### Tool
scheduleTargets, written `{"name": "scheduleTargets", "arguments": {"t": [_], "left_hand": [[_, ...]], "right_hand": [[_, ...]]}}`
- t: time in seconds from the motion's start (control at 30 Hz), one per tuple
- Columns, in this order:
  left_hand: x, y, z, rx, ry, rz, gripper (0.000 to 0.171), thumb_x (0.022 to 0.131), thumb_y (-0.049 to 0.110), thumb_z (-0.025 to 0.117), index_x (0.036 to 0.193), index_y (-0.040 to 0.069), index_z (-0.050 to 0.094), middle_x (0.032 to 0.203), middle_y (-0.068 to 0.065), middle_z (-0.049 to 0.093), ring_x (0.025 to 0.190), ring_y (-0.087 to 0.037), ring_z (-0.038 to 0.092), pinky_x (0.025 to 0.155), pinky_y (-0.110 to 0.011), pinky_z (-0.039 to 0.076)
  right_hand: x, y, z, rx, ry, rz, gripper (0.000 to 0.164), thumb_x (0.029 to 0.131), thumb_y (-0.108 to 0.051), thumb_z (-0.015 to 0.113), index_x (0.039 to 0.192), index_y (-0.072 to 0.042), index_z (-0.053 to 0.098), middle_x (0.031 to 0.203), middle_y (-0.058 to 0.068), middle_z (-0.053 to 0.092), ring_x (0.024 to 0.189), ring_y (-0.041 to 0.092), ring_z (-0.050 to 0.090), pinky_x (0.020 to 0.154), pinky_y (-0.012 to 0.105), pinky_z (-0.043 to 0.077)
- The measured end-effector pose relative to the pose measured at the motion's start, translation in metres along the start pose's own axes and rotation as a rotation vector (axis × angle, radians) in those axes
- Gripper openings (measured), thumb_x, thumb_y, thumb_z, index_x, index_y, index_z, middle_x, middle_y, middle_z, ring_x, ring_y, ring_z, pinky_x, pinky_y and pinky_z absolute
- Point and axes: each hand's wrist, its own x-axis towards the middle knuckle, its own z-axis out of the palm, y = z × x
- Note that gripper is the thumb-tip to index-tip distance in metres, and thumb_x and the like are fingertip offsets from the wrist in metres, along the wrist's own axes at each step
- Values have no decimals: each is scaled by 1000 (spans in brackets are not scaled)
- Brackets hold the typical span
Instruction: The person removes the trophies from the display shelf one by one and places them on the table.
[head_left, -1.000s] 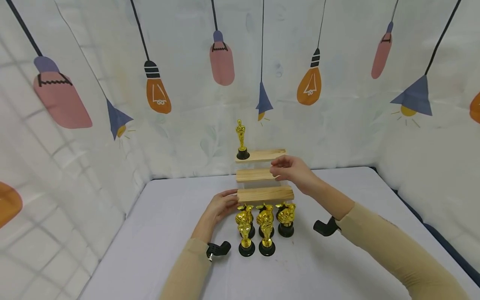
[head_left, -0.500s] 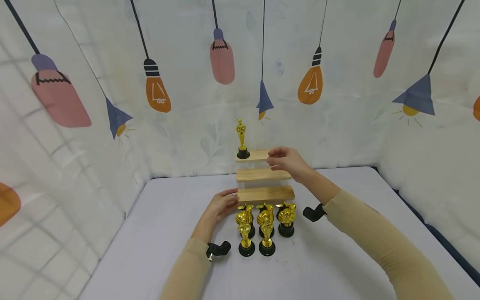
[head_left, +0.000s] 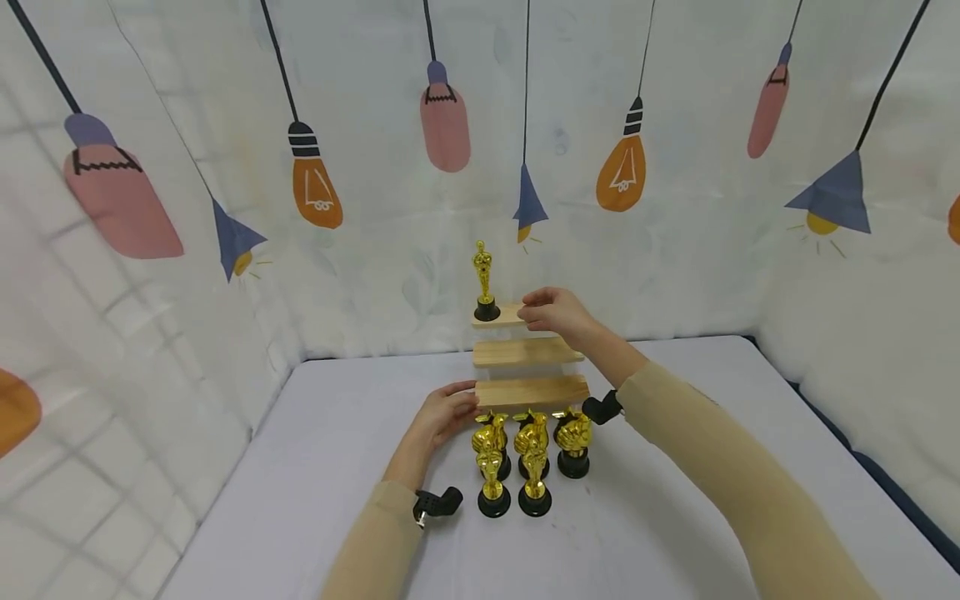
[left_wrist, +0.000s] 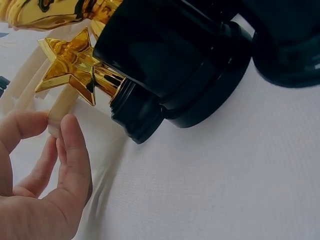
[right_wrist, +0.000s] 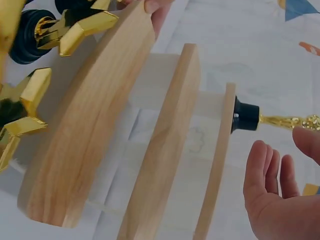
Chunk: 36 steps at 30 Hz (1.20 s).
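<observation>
A wooden three-tier display stand (head_left: pixel 532 391) has pale boards joined by clear side pieces. My left hand (head_left: pixel 442 414) pinches the left end of its lowest board between thumb and fingers, as the left wrist view shows. On the left of the top board (right_wrist: pixel 216 165) stands a gold statuette (head_left: pixel 483 273) with a black base. Just right of this statuette, my right hand (head_left: pixel 558 317) hovers over the top board with loosely bent fingers, holding nothing. In the right wrist view its thumb overlaps the statuette; contact cannot be told.
Several gold trophies (head_left: pixel 534 471) on black bases stand close together before the stand, some star-topped, like the star trophy (left_wrist: pixel 70 62) beside my left hand. A white cloth covers the table (head_left: pixel 337 467). Behind it hangs a white curtain (head_left: pixel 375 250) printed with lamps.
My right hand has moved left and up, from beside the middle board to over the top board near the statuette. The left hand stays on the lowest board.
</observation>
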Motion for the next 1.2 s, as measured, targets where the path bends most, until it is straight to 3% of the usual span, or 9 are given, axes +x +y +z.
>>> {"name": "scheduleTargets", "arguments": {"t": [0.47,0.93,1.2], "left_hand": [[3,-4,-2,31,19,10,47,94,-5,66,140,-7,56,122,-26,64,89,-22,71,79,-31,61],[5,-1,-1,36,12,-13,49,93,-5,66,141,-6,55,122,-26,64,90,-21,70,79,-30,61],[3,1,0,45,29,-6,48,93,-4,67,140,-5,57,122,-26,63,89,-21,70,79,-30,61]], "right_hand": [[27,5,15,-24,33,39,44,100,-4,66,139,7,52,138,23,52,125,37,56,105,41,51],[51,8,30,-47,79,20,48,96,-6,72,139,6,55,132,19,56,120,33,59,102,39,53],[58,12,39,-67,104,13,48,96,-7,73,139,5,56,134,19,56,118,36,58,106,47,48]]}}
